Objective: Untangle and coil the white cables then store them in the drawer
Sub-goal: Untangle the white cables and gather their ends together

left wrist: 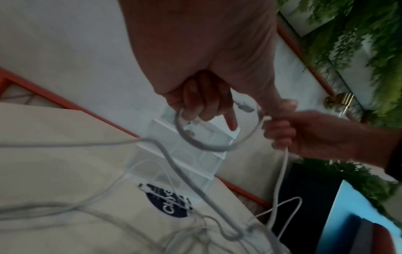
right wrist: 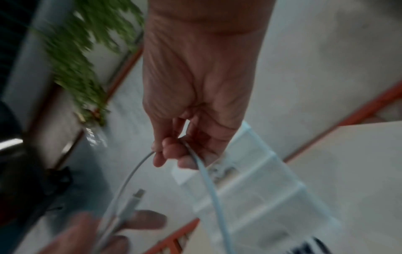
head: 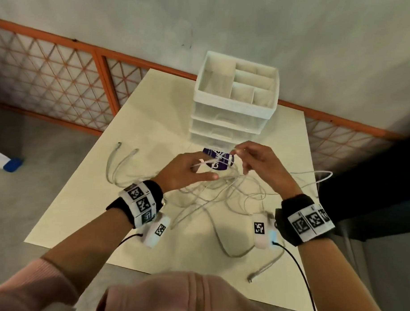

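Observation:
A tangle of white cables (head: 221,197) lies in the middle of the cream table (head: 129,152). Both hands are raised just above it, in front of the drawer unit (head: 233,102). My left hand (head: 192,170) grips one white cable (left wrist: 206,146) in curled fingers (left wrist: 204,103), near its plug end (left wrist: 243,105). My right hand (head: 252,160) pinches the same cable (right wrist: 208,180) between thumb and fingertips (right wrist: 172,151). A short stretch of it runs between the hands, and the rest hangs down into the tangle. The unit's three clear drawers are closed.
The drawer unit carries an open divided tray on top. A round dark purple sticker (head: 219,160) lies on the table under the hands. Loose cable ends reach left (head: 119,144) and to the front edge (head: 250,279). An orange mesh fence (head: 62,80) runs behind the table.

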